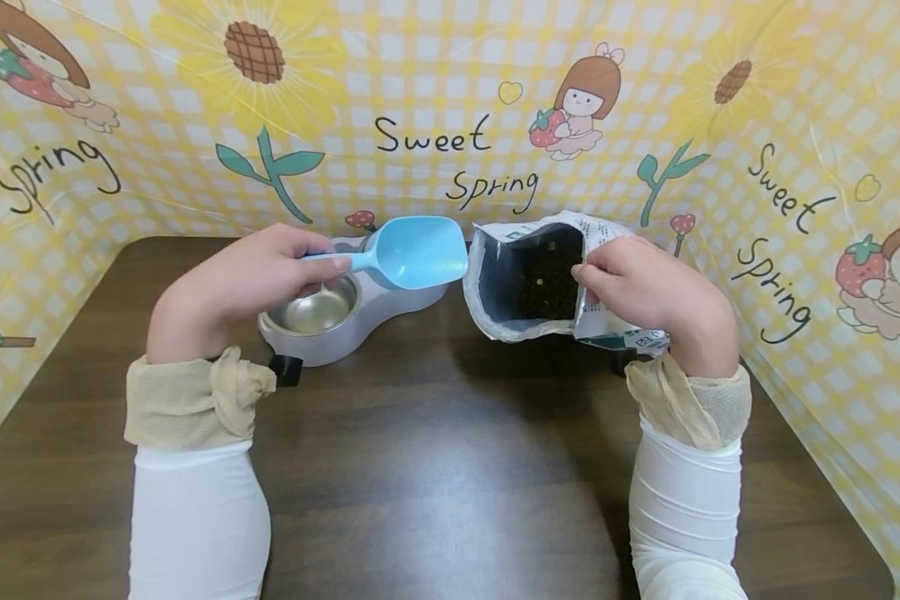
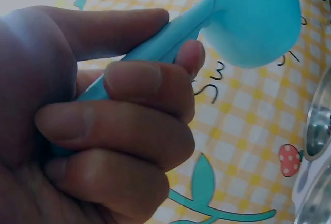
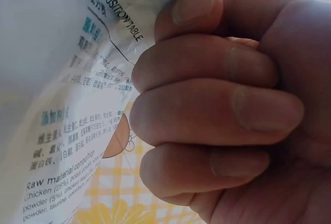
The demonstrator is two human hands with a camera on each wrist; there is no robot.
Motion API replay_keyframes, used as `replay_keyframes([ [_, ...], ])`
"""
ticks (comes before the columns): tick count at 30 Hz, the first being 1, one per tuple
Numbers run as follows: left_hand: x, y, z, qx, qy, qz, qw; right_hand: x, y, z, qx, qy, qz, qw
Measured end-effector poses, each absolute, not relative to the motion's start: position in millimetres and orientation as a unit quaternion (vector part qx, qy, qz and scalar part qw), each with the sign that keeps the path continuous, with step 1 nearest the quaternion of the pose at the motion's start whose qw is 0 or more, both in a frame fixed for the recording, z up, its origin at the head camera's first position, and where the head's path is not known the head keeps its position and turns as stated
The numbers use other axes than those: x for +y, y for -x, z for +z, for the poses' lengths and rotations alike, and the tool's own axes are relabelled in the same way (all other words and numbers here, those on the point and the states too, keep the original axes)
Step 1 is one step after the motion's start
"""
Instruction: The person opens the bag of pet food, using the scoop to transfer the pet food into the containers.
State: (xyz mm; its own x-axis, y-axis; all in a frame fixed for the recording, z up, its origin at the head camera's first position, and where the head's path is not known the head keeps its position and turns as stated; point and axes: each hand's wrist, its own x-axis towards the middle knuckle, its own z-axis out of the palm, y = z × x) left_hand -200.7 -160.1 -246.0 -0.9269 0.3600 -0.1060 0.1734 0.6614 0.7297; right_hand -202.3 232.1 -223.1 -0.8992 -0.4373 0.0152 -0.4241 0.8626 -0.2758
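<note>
My left hand [image 1: 270, 267] grips the handle of a light blue scoop [image 1: 422, 252], its fingers curled round it in the left wrist view. The scoop's bowl points right, close to the mouth of a white printed bag [image 1: 487, 317]. Dark brown pellets of pet food [image 1: 549, 279] lie inside the bag, which gapes toward the left. My right hand [image 1: 648, 283] pinches the bag's rim on its right side. Beneath the left hand and scoop stands a pale double pet bowl [image 1: 375, 329] with a metal dish [image 1: 318, 310]; the hand and scoop hide part of it.
A dark wooden table [image 1: 435, 467] carries everything. Behind it and along both sides hangs a yellow checked cloth [image 1: 420, 75] with flowers, cartoon figures and lettering. Dark straps or devices sit near both wrists.
</note>
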Motion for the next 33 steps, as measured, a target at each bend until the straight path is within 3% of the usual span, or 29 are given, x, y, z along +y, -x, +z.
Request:
replay_keyframes([
  [7,-152,188,-236,0.891,-0.171,0.401,0.131,233,201,-222,0.966,0.223,-0.132,0.017],
  [23,-79,192,-246,0.916,-0.273,0.288,0.055,235,187,-220,0.975,0.208,-0.075,-0.029],
  [33,-34,188,-262,0.946,-0.234,0.224,-0.010,234,185,-219,0.974,0.212,-0.067,-0.048],
])
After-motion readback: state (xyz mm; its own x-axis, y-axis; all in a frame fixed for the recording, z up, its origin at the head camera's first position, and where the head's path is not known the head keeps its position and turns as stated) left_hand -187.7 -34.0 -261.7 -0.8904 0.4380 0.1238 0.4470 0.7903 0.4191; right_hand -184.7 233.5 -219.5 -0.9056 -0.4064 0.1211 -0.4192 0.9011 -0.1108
